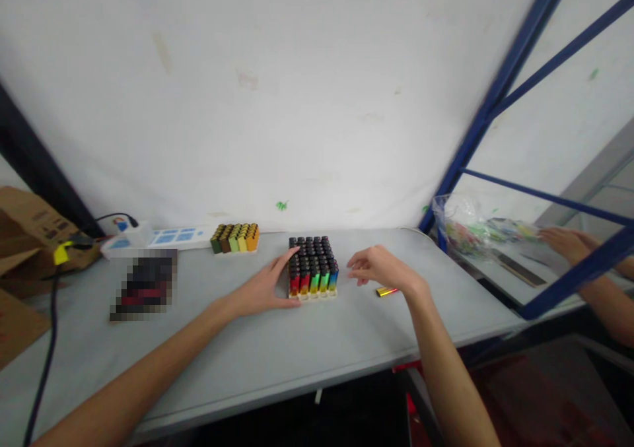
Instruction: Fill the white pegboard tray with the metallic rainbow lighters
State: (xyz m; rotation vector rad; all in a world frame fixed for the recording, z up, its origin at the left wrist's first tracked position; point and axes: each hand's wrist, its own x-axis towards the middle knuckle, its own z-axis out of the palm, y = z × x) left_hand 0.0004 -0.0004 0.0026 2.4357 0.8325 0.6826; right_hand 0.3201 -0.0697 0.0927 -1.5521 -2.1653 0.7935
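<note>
Several black-topped lighters (314,262) stand upright in rows in a white tray (313,296), their bodies red, green, yellow and blue. My left hand (270,285) grips the tray's left side, thumb along the front corner and fingers against the lighters at the back left. Just right of the tray, my right hand (379,267) hovers with bent fingers slightly apart and nothing visible in them. A loose gold and red lighter (386,291) lies on the table below that hand; its far end is partly covered by the wrist.
Against the wall stands a smaller tray of green, brown and orange lighters (234,239). A power strip (173,237), a blurred-out object (148,285), a cardboard box (34,229) and a black cable (53,328) are left. Blue rack posts (485,117) rise right; beyond, another person's hands (569,245) show.
</note>
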